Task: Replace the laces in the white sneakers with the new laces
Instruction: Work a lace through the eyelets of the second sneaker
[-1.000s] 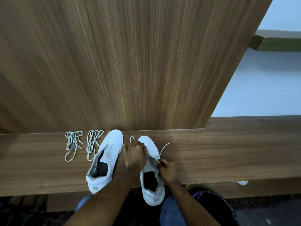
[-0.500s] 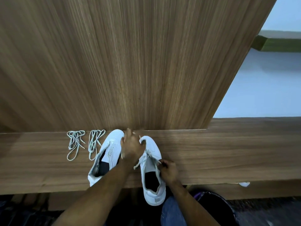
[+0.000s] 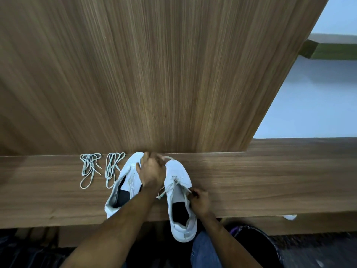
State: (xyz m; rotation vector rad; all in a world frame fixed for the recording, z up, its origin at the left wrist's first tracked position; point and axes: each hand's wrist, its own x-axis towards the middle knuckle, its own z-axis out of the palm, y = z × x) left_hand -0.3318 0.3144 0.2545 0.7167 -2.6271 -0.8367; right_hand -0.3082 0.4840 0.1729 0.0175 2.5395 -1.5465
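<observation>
Sneaker [image 3: 178,192] lace end vanishes inside left hand [image 3: 152,171] grip.

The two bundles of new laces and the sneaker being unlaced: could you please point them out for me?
left lace bundle [image 3: 89,169], head view, on its tangled middle strands.
right lace bundle [image 3: 113,168], head view, on its middle strands.
right sneaker [image 3: 178,171], head view, on its bare toe cap.

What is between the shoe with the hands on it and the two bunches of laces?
The other white sneaker, lying slanted on the wooden ledge in the head view, separates the right sneaker from the spare laces.
</observation>
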